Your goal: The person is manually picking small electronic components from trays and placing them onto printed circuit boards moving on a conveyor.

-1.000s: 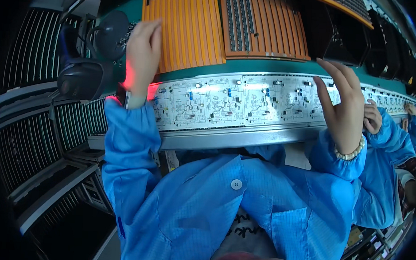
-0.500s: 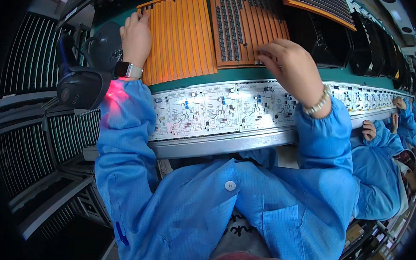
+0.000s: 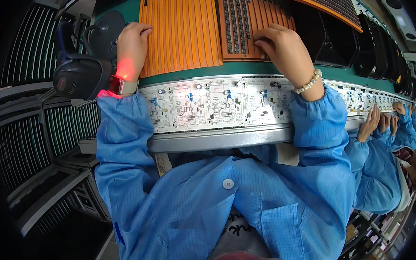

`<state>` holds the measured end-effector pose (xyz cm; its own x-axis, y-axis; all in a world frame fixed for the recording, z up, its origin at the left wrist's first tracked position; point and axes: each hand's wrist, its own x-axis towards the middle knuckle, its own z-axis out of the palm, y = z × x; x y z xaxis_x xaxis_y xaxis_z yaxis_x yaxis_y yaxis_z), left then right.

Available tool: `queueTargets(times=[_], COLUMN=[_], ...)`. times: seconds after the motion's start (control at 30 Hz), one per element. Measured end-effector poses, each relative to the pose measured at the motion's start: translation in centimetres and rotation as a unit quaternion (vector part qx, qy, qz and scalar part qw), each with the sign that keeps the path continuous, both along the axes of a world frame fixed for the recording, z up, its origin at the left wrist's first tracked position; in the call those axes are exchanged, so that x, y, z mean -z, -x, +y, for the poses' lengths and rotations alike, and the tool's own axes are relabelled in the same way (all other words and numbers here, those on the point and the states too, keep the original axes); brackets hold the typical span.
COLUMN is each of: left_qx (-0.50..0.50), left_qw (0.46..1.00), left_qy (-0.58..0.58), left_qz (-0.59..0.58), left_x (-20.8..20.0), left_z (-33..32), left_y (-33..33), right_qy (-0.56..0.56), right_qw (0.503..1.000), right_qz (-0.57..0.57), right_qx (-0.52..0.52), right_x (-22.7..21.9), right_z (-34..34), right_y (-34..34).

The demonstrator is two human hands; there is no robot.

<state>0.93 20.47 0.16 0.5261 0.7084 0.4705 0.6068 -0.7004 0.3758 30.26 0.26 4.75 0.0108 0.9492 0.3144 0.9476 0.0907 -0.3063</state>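
My left hand [image 3: 132, 46] is at the left edge of an orange slotted tray [image 3: 184, 39], its fingers bent and drawn together. What those fingertips hold, if anything, is hidden. Over a brown slotted tray [image 3: 254, 58], my right hand [image 3: 287, 52] makes a pinch with thumb and forefinger. Anything between them is too small to make out. Rows of small black components [image 3: 237, 28] fill part of the brown tray's slots. Closer to me lies a row of white circuit boards [image 3: 223, 109] with blue and dark parts mounted on them.
A dark handheld-type scanner [image 3: 81, 78] on a stand is left of my left wrist, casting red light on it. Black bins [image 3: 332, 42] and another slotted tray [image 3: 329, 7] lie far right. A metal rail [image 3: 226, 136] runs along the front. Co-workers' hands [image 3: 369, 122] are at right.
My left hand has come back toward me along the orange tray's left edge. My right hand has shifted slightly left over the brown tray. A co-worker's hand has risen. The view has shifted slightly.
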Motion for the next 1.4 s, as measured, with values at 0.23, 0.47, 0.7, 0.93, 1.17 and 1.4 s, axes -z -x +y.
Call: queueTargets(times=[0.23, 0.47, 0.7, 0.93, 1.17, 1.4], left_qx=[0.003, 0.032, 0.063, 0.109, 0.11, 0.086], left_qw=[0.999, 0.998, 0.992, 0.981, 0.977, 0.982], left_qy=[-0.041, -0.047, 0.107, 0.162, 0.18, 0.166], left_qz=[0.03, -0.011, -0.035, 0.006, 0.022, 0.011], left_x=[0.6, -2.3, -5.3, -1.8, 0.4, 1.4], left_z=[-0.2, -5.5, -12.9, -17.4, -19.0, -19.4], left_y=[0.5, 1.2, 3.6, 6.5, 7.1, 7.7], right_qy=[0.011, 0.008, 0.007, 0.074, 0.065, 0.078], right_qw=[0.998, 1.0, 1.0, 0.985, 0.985, 0.984], right_qz=[0.061, 0.015, -0.017, 0.121, 0.103, 0.112], right_qx=[-0.012, -0.021, 0.001, -0.095, -0.126, -0.11], right_x=[0.6, 0.9, -0.3, -2.1, 3.1, 3.4], right_z=[-0.5, 0.0, -0.5, -5.2, -6.0, -6.2], right_y=[-1.0, -0.6, -0.3, 7.1, 12.0, 12.4])
